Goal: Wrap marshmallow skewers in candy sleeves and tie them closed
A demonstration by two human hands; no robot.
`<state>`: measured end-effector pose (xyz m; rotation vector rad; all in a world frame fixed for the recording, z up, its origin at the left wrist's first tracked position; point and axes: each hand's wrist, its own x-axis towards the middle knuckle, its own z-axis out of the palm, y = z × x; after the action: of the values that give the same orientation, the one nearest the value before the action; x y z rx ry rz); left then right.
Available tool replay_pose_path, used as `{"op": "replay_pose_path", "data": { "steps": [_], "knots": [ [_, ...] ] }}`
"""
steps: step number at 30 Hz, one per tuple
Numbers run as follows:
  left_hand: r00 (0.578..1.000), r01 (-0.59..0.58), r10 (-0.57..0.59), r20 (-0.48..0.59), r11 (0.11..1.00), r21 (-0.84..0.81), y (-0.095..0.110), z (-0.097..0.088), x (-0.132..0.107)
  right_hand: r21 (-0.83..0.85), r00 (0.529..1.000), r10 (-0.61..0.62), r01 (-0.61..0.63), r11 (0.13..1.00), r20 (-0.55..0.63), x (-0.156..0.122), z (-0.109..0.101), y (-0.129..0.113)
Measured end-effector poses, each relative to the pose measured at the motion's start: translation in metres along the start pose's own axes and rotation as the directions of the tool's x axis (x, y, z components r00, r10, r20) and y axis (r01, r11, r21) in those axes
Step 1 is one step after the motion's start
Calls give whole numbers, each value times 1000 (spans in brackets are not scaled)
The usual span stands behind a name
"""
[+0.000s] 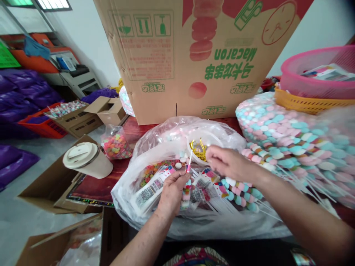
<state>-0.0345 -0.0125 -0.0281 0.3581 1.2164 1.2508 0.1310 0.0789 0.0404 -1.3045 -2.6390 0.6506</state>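
Note:
My left hand (173, 190) is closed round a candy skewer (186, 195) in a printed clear wrapper, its white stick end pointing up and away. To the right, my right hand (226, 162) is closed, fingertips curled at the rim of a white bowl (212, 138). Whatever it may pinch is hidden. Gold twist ties (198, 149) lie in the bowl. Beneath both hands spreads a clear plastic bag (126, 184) with printed wrappers (151, 190), ring-shaped candies (151, 173) and several pastel candy skewers (241, 194) on it.
A tall carton (177, 74) stands behind the bag. Many candy skewers (291, 144) are heaped at right, below a yellow basket (305, 102) and a pink basket (296, 79). At left are a lidded cup (94, 162), a candy bag (116, 144) and open boxes (41, 184) below.

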Motion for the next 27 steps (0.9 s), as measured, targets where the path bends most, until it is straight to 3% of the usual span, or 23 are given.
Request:
{"op": "replay_pose_path", "data": {
  "steps": [1, 3, 6, 10, 14, 18, 22, 27],
  "knots": [
    [1000, 0, 0, 2, 1000, 12, 0, 0, 0, 29, 999, -3, 4, 1000, -44, -8, 2, -3],
    [1000, -6, 6, 4, 1000, 12, 1, 1, 0, -46, 986, 106, -112, 993, -128, -9, 4, 0],
    [1000, -2, 2, -21, 1000, -1, -1, 1, -1, -263, 951, 282, -306, 915, -126, 22, 4, 19],
    [1000, -8, 7, -15, 1000, -21, -7, -1, -4, -275, 950, 304, -274, 921, 73, 74, 17, 39],
    [999, -1, 0, -34, 999, -32, -8, -11, -4, -254, 939, 298, -249, 935, 174, 88, 33, 47],
    [999, -1, -1, -45, 999, -49, -7, -15, 1, -264, 957, 245, -198, 944, 156, 82, 25, 58],
    [1000, -6, 6, -7, 997, -71, -5, -7, 3, -255, 970, 220, -188, 949, 102, 75, 11, 63],
    [1000, -5, 3, -25, 998, -56, -3, -3, 3, -193, 977, 214, -208, 959, 11, 73, 16, 58]
  ]
}}
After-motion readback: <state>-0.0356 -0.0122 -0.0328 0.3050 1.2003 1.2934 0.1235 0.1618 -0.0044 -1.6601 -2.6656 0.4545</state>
